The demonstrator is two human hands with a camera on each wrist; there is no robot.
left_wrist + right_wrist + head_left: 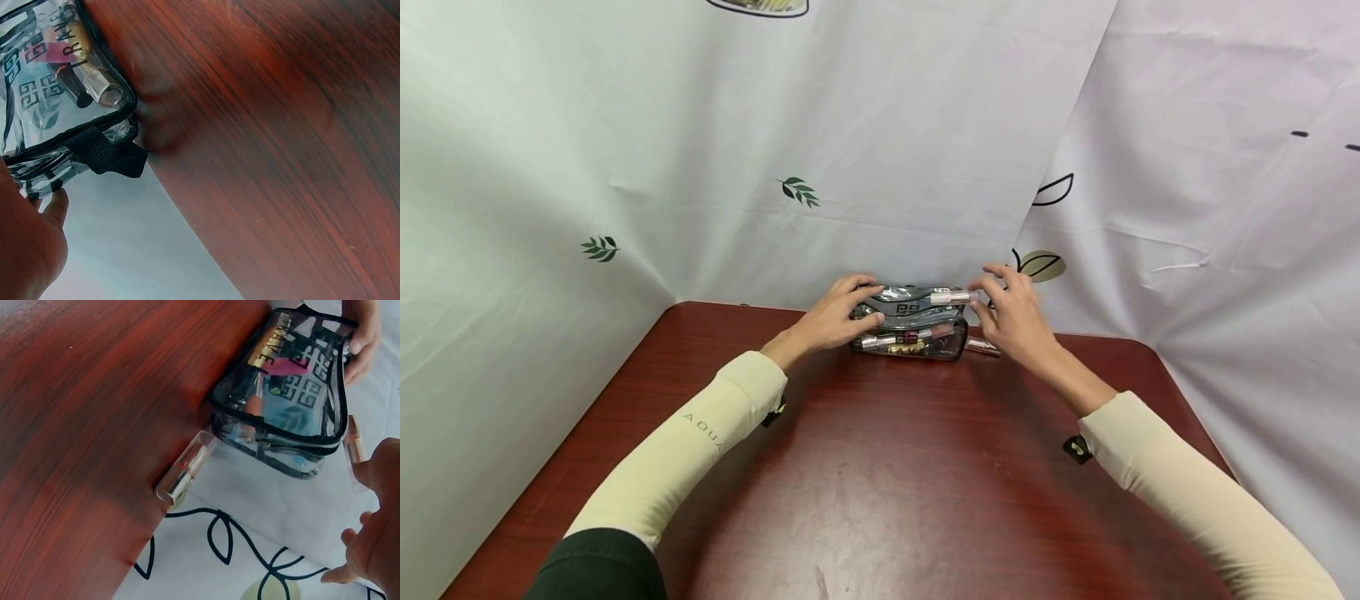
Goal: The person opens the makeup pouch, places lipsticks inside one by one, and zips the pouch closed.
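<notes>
A clear cosmetic bag (953,340) with black trim and printed lettering stands at the table's back edge, several tubes (254,405) showing through its plastic. My left hand (831,318) grips the bag's left end, thumb in front and fingers over the top. A black fabric loop (109,153) sticks out at that end in the left wrist view. My right hand (1017,321) pinches one end of a slim lipstick tube (950,297) beside the bag's upper right. Another lipstick tube (187,467), in a clear case, lies on the table next to the bag's right end.
The dark red wooden table (850,467) ends just behind the bag. White cloth (910,125) printed with leaves hangs close behind it and along both sides.
</notes>
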